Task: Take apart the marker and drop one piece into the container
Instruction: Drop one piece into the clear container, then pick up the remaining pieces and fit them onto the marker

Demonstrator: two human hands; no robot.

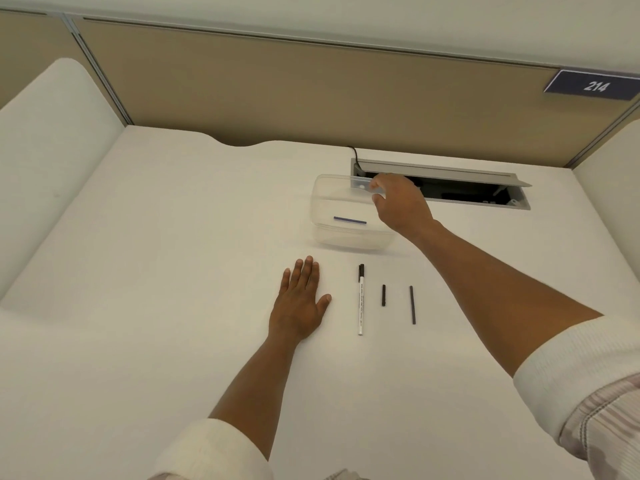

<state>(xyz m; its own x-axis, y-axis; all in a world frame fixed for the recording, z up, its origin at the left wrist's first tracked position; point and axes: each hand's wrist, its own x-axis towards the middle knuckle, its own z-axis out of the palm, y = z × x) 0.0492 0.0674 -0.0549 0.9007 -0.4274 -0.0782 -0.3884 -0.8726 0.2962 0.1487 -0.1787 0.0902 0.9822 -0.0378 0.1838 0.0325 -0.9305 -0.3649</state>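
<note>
A white marker barrel (361, 303) with a black tip lies on the white desk, pointing away from me. To its right lie two loose parts: a short black piece (383, 295) and a longer thin black rod (412, 304). Behind them stands a clear plastic container (332, 216). A thin blue strip (349, 220) shows through it; I cannot tell whether it lies inside or is a label. My right hand (398, 202) reaches over the container's far right corner, fingers pinched on its rim. My left hand (299, 303) rests flat on the desk left of the barrel, holding nothing.
An open cable hatch (450, 188) with a grey lid and a black cable sits in the desk right behind the container. Beige partition walls close off the back. White side panels stand at the left and right. A sign reading 214 (594, 86) hangs at the top right.
</note>
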